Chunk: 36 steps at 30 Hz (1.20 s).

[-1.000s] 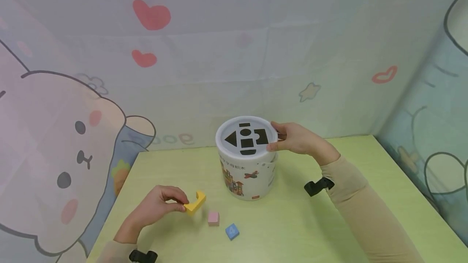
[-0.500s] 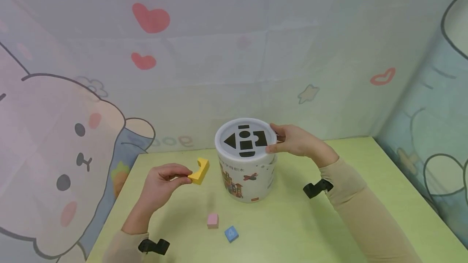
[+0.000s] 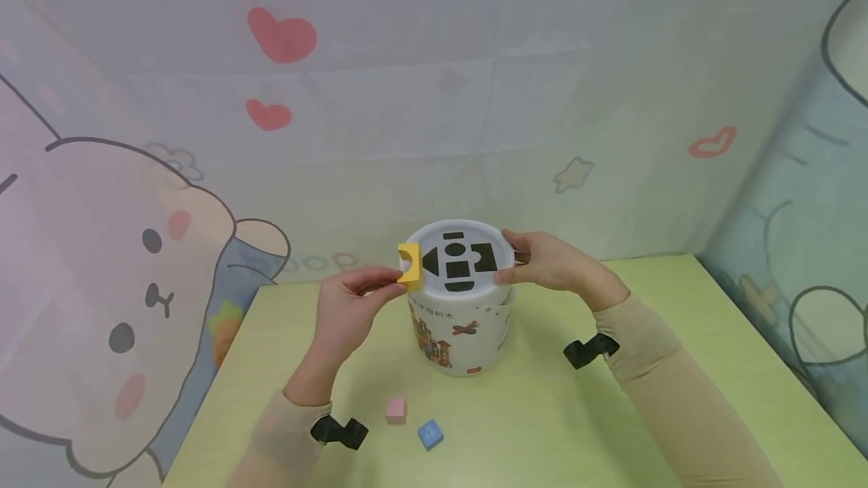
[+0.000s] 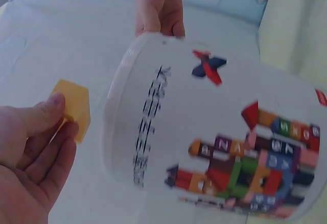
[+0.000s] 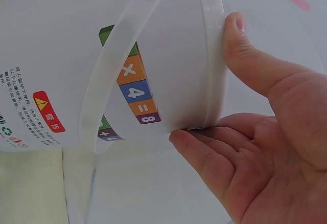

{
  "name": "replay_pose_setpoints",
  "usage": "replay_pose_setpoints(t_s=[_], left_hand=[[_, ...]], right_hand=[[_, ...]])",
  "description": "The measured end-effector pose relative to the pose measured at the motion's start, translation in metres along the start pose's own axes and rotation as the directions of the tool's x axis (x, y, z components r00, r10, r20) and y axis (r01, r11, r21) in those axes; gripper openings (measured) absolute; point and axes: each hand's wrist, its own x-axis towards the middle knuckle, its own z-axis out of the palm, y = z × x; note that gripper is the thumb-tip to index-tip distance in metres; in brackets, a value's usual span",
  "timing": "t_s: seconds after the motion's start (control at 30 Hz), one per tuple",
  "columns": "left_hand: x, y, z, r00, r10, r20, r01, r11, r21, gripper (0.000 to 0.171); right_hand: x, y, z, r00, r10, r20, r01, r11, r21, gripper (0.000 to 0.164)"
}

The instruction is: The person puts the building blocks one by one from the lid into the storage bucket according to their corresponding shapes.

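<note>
My left hand (image 3: 349, 315) pinches a yellow arch block (image 3: 415, 273) between thumb and fingers. It holds the block up at the left edge of the bucket's lid (image 3: 434, 294); in the left wrist view the block (image 4: 79, 101) is apart from the lid's rim. That white lid has several dark shaped holes, one of them an arch at the right. Below it, the white bucket (image 3: 461, 341) stands upright on the table. On the far right side, my right hand (image 3: 552, 262) grips the rim, thumb (image 5: 237, 35) on the lid and fingers under its edge.
A pink cube (image 3: 396, 410) and a blue cube (image 3: 430, 434) marked 4 lie on the green table (image 3: 542, 413) in front of the bucket. The bucket's white handle (image 5: 117, 55) hangs down its side. A printed cloth backdrop (image 3: 407, 96) rises behind the table.
My left hand has lifted the yellow arch block from low over the table and brought it up and right to the lid's left edge. The right hand keeps its grip on the rim.
</note>
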Motion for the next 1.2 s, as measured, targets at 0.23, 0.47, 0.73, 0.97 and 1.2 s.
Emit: replay_pose_setpoints(t_s=[0.23, 0.47, 0.73, 0.97, 1.2], left_hand=[[0.012, 0.012, 0.039, 1.000, -0.028, 0.008, 0.028, 0.999, -0.027, 0.016], [0.022, 0.018, 0.063, 0.998, -0.055, 0.010, 0.056, 0.997, -0.054, 0.016], [0.031, 0.023, 0.076, 0.999, -0.047, 0.014, 0.047, 0.999, 0.004, 0.017], [0.037, 0.022, 0.084, 0.999, -0.022, 0.030, 0.022, 0.999, 0.023, 0.017], [0.040, 0.020, 0.089, 0.998, -0.039, 0.043, 0.035, 0.996, 0.076, 0.014]], right_hand=[[0.000, -0.001, 0.001, 1.000, 0.011, -0.002, -0.011, 1.000, 0.002, 0.102], [0.000, 0.000, 0.000, 1.000, 0.017, -0.002, -0.017, 1.000, -0.015, 0.103], [0.000, 0.003, -0.001, 1.000, -0.006, 0.009, 0.007, 1.000, -0.018, 0.103], [0.000, 0.003, 0.000, 1.000, -0.023, 0.014, 0.023, 1.000, -0.010, 0.103], [0.001, 0.004, 0.000, 0.999, -0.032, 0.018, 0.032, 0.999, 0.000, 0.102]])
